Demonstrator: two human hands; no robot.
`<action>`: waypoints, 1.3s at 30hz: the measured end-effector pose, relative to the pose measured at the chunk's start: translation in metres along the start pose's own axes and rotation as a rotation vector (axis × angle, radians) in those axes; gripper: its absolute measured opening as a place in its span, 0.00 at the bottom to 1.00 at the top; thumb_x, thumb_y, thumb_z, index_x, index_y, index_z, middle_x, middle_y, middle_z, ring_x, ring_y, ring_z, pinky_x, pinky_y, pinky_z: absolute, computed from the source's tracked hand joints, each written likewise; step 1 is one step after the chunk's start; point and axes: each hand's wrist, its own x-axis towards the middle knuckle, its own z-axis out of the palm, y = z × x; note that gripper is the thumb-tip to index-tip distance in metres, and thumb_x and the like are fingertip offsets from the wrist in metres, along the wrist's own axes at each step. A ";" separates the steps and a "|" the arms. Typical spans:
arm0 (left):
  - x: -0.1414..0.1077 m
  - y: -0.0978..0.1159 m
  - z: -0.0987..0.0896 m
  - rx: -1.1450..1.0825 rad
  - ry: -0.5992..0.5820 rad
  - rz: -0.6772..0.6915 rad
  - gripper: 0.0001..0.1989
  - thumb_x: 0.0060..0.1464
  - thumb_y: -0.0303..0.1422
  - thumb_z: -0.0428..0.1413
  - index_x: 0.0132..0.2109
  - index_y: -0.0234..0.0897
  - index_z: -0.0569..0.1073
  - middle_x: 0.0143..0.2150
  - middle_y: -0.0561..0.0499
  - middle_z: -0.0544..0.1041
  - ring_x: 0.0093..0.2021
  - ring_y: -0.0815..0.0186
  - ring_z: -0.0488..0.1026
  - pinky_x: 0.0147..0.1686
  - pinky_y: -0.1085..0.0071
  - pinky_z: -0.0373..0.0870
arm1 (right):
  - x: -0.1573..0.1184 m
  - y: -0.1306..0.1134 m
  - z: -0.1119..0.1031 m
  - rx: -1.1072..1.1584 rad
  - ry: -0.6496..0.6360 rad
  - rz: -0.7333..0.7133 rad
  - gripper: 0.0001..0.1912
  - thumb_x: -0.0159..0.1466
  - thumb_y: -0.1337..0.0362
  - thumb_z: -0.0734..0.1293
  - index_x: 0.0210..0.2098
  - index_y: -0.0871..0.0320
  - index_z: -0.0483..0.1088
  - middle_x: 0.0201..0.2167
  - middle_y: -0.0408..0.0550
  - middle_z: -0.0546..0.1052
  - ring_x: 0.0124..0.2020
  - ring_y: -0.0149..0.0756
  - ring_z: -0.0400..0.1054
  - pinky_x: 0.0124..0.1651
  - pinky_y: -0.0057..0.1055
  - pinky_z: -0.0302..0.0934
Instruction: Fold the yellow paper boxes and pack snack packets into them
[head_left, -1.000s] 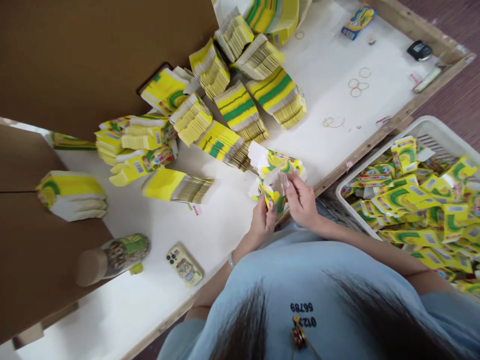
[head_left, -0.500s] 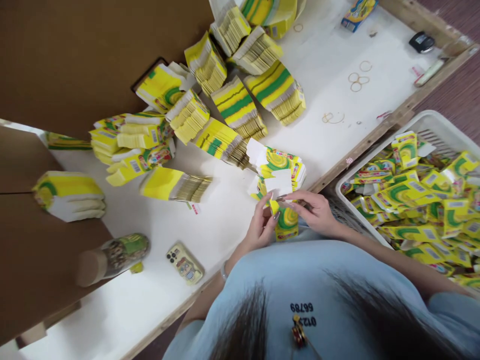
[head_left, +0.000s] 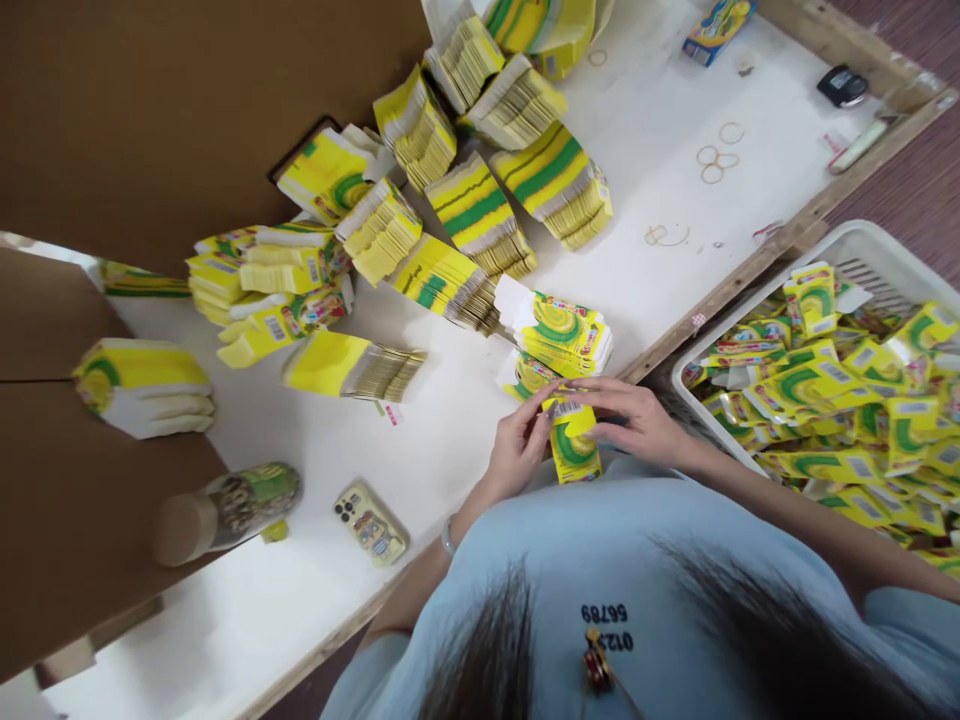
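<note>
A small yellow-and-green cardboard box is held between my two hands, close to my body at the table's front edge. My left hand grips its left side near the upper end, thumb and fingers pinched on it. From the other side, my right hand presses with its fingers along the top end, where a flap with a barcode lies folded down. Just beyond my fingertips a small pile of flat printed boxes with white flaps lies on the table. The undersides of my fingers are partly hidden.
Bundles of flat boxes spread across the white table. At right stands a white plastic basket filled with yellow boxes. A phone, a jar, rubber bands and a blue box lie about.
The white flap that stood up at the top of the held box is now folded down, and its printed barcode side shows. My right hand has moved slightly over the box's end.
</note>
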 end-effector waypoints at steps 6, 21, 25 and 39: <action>0.002 0.003 -0.002 0.001 0.024 -0.064 0.30 0.61 0.52 0.58 0.64 0.40 0.74 0.27 0.55 0.73 0.23 0.72 0.65 0.24 0.76 0.67 | 0.002 -0.012 0.012 0.305 -0.052 0.392 0.24 0.65 0.63 0.71 0.59 0.53 0.68 0.43 0.46 0.81 0.35 0.33 0.79 0.38 0.32 0.76; 0.063 -0.028 -0.049 0.615 0.568 0.203 0.26 0.57 0.43 0.63 0.59 0.36 0.70 0.53 0.39 0.74 0.54 0.55 0.71 0.53 0.59 0.70 | -0.032 -0.014 -0.094 -0.258 0.328 0.546 0.25 0.65 0.41 0.65 0.44 0.55 0.80 0.40 0.54 0.84 0.39 0.46 0.79 0.42 0.46 0.76; 0.096 -0.042 -0.072 0.668 0.487 0.000 0.16 0.54 0.39 0.65 0.44 0.35 0.73 0.35 0.51 0.75 0.36 0.64 0.72 0.39 0.69 0.69 | -0.081 -0.028 -0.177 -1.030 0.383 0.824 0.23 0.66 0.41 0.63 0.47 0.49 0.78 0.33 0.58 0.81 0.38 0.60 0.78 0.43 0.64 0.71; 0.029 0.015 -0.064 0.629 0.495 0.330 0.25 0.71 0.46 0.47 0.27 0.38 0.69 0.21 0.54 0.66 0.22 0.68 0.64 0.28 0.70 0.63 | 0.065 -0.012 0.038 -0.553 0.239 -0.183 0.25 0.71 0.53 0.65 0.64 0.56 0.65 0.54 0.59 0.77 0.58 0.52 0.72 0.61 0.53 0.68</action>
